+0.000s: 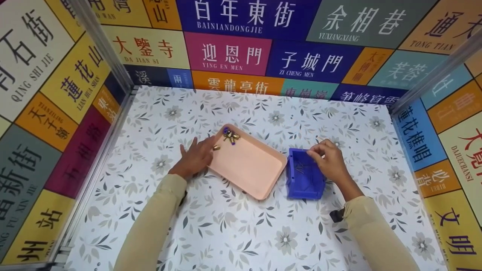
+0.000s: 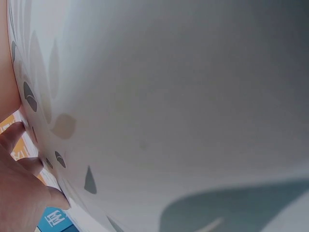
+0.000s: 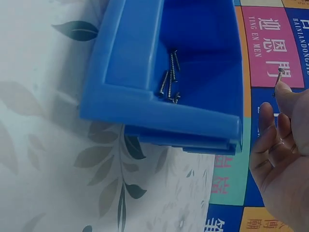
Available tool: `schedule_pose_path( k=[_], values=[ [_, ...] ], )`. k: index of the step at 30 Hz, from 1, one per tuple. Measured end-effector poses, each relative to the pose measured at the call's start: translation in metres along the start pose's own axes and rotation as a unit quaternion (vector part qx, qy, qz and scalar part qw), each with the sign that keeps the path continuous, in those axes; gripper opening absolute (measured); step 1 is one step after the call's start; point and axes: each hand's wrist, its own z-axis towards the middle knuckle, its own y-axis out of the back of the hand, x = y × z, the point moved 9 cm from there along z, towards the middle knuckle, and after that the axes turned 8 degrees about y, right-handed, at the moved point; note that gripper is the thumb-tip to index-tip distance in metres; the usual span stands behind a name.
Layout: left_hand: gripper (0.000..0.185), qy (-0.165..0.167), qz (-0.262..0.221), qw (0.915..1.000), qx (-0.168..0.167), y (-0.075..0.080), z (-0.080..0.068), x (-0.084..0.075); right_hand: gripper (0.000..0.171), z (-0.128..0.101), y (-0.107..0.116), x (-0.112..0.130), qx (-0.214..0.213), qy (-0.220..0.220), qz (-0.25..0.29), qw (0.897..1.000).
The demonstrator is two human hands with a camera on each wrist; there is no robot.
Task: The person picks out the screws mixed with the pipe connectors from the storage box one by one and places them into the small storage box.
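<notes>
My right hand (image 1: 329,160) is over the far right edge of a blue plastic bin (image 1: 305,190). In the right wrist view, its thumb and fingers pinch a small screw (image 3: 278,82) above the bin's rim. Several loose screws (image 3: 170,77) lie on the bin floor. My left hand (image 1: 196,158) is at the left side of a pink rectangular tray (image 1: 248,165), fingers spread, fingertips by its rim. Small brass-coloured pieces (image 1: 231,136), some with blue-purple ends, are heaped in the tray's far left corner. One more brass piece (image 1: 216,148) lies near the left fingertips.
A white tablecloth (image 1: 286,241) with grey leaves and flowers covers the table. Panels with coloured street-name signs (image 1: 229,54) stand at the back and both sides. Metal frame posts (image 1: 113,49) rise at the corners. Tray and bin stand close together.
</notes>
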Motion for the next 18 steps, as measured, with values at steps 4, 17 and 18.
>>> schedule_pose_path(
  k=[4, 17, 18],
  values=[
    [0.058, 0.008, 0.004, 0.9999, 0.009, -0.0013, 0.0004, -0.0001, 0.009, -0.0023, 0.0, -0.0019, 0.004, 0.003, -0.004, 1.0],
    [0.058, 0.012, 0.018, 0.9997, 0.007, -0.0002, -0.0012, 0.0, 0.008, -0.0064, 0.0, -0.0014, -0.001, 0.011, -0.001, 1.0],
    [0.058, 0.012, 0.019, 0.9997, 0.007, -0.0001, -0.0014, -0.0002, 0.008, -0.0066, 0.0001, -0.0016, -0.002, 0.011, 0.0, 1.0]
  ],
)
